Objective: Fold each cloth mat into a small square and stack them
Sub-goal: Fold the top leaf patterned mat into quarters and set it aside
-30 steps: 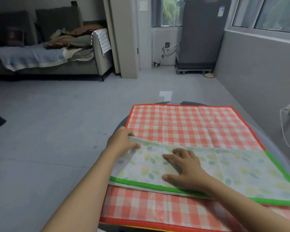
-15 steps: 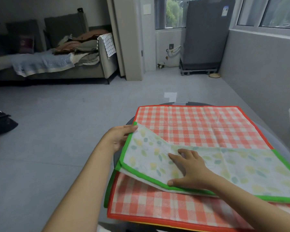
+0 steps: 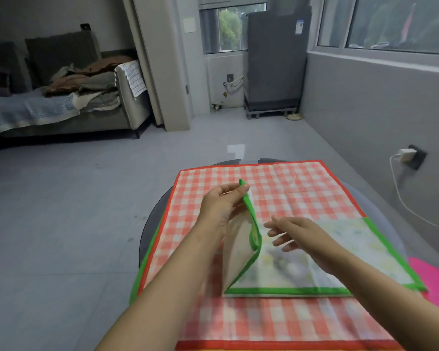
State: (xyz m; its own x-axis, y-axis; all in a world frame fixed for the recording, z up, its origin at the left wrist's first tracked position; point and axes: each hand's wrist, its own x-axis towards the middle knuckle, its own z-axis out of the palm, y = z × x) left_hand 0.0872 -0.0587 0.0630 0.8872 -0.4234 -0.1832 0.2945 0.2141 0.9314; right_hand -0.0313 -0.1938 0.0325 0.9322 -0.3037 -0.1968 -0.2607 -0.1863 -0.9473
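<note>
The left hand (image 3: 222,203) is pinching the green-edged mat (image 3: 322,259) by its corner and holding that half raised, standing almost upright. The rest of the mat is lying flat on the red checked mat (image 3: 276,188), which is covering the round table (image 3: 147,231). The right hand (image 3: 293,233) is hovering just beside the raised flap, fingers loose and holding nothing. A pink thing (image 3: 433,282) is showing at the table's right edge. Behind, a sofa (image 3: 81,115) is carrying piled clothes (image 3: 86,82), and a charger (image 3: 406,154) is sitting plugged into the wall.
</note>
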